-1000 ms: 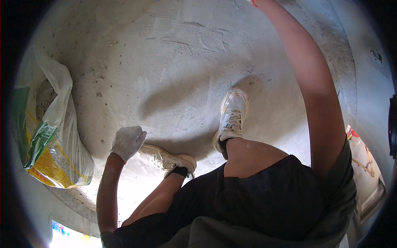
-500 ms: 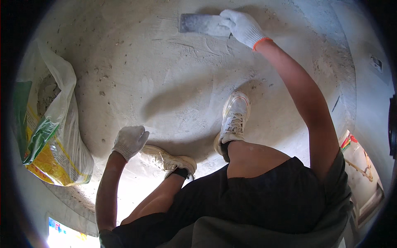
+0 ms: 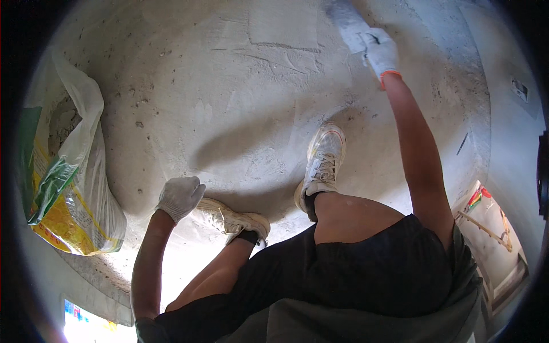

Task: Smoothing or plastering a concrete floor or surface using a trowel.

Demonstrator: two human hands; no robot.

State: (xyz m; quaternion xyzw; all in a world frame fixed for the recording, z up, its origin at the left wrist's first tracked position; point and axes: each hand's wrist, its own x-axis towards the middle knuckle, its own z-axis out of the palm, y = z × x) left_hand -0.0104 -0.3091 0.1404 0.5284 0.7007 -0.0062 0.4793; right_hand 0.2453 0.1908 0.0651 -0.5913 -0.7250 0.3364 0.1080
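My right hand (image 3: 382, 52), in a white knit glove with an orange cuff, is closed around a flat metal plastering trowel (image 3: 347, 24). The trowel's blade reaches away to the far left of the hand, over the rough grey concrete floor (image 3: 229, 86), slightly blurred by motion. Shallow scrape lines and a faint rectangular mark lie on the floor to the left of the trowel. My left hand (image 3: 180, 197), also gloved, hangs curled beside my left shoe (image 3: 231, 220). Nothing shows in its fingers.
A clear plastic bag with yellow and green print (image 3: 86, 194) stands open at the left, with grey crumbly matter inside. My right shoe (image 3: 327, 157) is planted mid-floor. A pale wall (image 3: 514, 126) curves along the right, with a doorway-like opening (image 3: 486, 234) showing wood pieces.
My right hand has moved right and slightly nearer, and the trowel has swung from lying crosswise to pointing away. A faint rectangular mark now shows where the blade was. My left hand has hardly moved.
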